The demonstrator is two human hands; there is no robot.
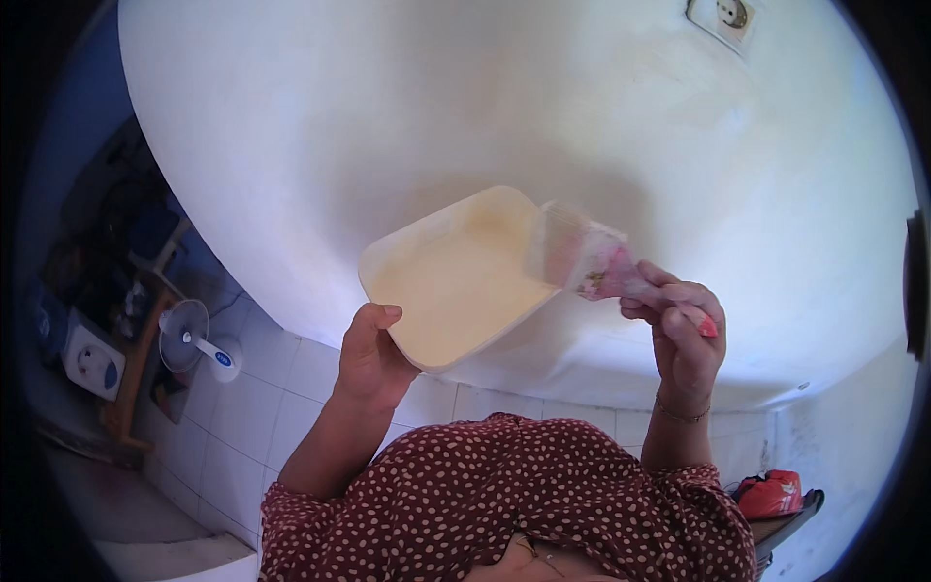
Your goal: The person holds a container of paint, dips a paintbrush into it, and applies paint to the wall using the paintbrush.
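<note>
In front of the wall, my left hand [371, 357] holds up a pale rectangular plastic tub [427, 357] by its near left corner, the thumb over the rim. Cream-coloured paint fills the bottom of the tub. My right hand [687, 325] is closed round the handle of a wide paintbrush [603, 264], which has pink and whitish smears on it. The brush's bristles lie against the tub's right rim, their tips partly blurred. Whether the tips touch the paint I cannot tell.
A white wall [320, 116] curves across the view, with a socket [729, 14] at upper right. On the left stand a fan [184, 336] and a wooden frame [145, 364] on the tiled floor [247, 427]. A red bag [771, 495] rests at lower right.
</note>
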